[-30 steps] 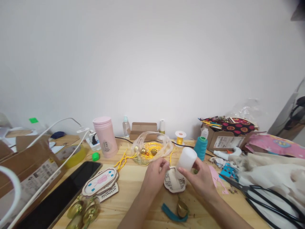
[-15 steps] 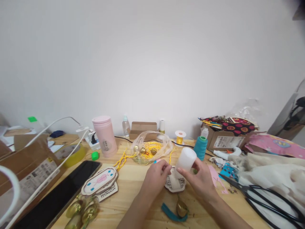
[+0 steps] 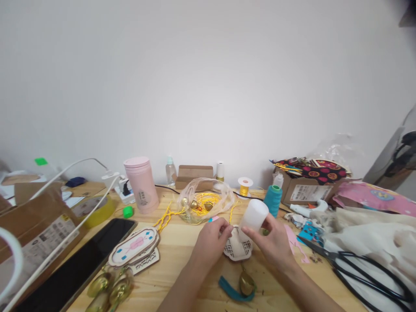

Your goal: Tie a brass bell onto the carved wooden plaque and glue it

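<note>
My right hand [image 3: 272,239] grips a white cylindrical bottle [image 3: 256,213], tilted with its round end up; its lower end is hidden by my fingers. Beneath it lies a scalloped wooden ornament [image 3: 238,249] with cut-out lattice corners. At the ornament's left edge, the fingers of my left hand [image 3: 211,240] are closed and seem to hold it; the fingertips are partly hidden. A brass bell [image 3: 247,284] and a teal ribbon [image 3: 232,291] lie just below the ornament.
Painted wooden tags [image 3: 134,247], brass bells [image 3: 110,288] and a phone [image 3: 78,268] lie left. Behind are a pink tumbler [image 3: 141,184], a plastic bag [image 3: 208,203] of yellow cord and a teal thread cone [image 3: 273,200]. Black scissors [image 3: 367,277] and a cardboard box [image 3: 307,193] are right.
The view has shifted slightly. Both hands keep nearly the same pose, and the white bottle stays over the ornament with almost no visible movement.
</note>
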The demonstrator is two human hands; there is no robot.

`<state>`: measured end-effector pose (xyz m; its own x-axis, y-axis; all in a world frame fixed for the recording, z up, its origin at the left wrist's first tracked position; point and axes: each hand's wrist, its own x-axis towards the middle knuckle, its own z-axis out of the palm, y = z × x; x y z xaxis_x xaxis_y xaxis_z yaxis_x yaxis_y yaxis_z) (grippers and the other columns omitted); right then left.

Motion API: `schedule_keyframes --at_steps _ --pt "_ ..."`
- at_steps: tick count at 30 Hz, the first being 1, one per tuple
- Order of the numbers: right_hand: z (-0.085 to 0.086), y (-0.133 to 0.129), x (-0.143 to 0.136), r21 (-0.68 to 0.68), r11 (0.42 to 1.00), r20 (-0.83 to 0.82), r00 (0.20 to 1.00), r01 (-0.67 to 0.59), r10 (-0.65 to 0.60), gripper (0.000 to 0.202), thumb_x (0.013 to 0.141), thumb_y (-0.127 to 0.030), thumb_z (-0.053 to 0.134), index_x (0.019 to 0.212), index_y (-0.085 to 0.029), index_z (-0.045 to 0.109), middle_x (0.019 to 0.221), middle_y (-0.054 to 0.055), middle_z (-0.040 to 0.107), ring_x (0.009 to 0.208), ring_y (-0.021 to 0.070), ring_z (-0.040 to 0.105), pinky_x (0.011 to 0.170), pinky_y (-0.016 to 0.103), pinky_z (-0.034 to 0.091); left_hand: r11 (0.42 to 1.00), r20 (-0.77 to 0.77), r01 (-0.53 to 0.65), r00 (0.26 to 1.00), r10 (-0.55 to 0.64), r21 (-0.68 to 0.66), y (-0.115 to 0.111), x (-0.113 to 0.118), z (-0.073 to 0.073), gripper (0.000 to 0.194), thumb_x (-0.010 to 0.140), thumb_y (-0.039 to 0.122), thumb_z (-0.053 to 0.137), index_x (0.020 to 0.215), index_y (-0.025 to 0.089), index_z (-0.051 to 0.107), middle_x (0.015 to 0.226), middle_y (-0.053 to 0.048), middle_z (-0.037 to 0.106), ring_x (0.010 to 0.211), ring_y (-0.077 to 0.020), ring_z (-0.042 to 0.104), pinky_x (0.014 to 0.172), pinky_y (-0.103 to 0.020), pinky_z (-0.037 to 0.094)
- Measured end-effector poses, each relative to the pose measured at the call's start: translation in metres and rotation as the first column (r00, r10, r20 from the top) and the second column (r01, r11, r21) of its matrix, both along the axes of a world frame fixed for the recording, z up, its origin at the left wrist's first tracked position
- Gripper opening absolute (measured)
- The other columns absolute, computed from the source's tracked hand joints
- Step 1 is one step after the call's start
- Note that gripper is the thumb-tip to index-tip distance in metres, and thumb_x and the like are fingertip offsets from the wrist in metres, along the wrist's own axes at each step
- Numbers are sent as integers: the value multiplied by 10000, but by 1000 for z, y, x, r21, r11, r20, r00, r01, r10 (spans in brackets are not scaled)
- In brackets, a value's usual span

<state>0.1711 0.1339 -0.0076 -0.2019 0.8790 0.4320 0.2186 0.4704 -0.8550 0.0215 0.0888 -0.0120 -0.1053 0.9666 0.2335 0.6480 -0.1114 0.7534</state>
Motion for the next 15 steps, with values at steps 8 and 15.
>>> schedule_keyframes --at_steps 8,15 --pt "-1 6 2 -104 986 -242 959 128 -150 320 575 -314 659 831 -153 554 797 70 654 730 218 605 625 323 487 1000 -24 -17 1000 18 23 -1 1 3 199 755 303 419 676 187 560 682 -15 605 690 -170 539 601 -258 374" --pt "0 8 2 -145 977 -334 922 155 -196 337 554 -316 670 819 -147 550 765 66 655 711 216 606 612 324 486 991 -58 105 993 -100 84 2 2 1 67 667 218 564 658 206 630 825 -28 583 848 -183 511 779 -309 366"
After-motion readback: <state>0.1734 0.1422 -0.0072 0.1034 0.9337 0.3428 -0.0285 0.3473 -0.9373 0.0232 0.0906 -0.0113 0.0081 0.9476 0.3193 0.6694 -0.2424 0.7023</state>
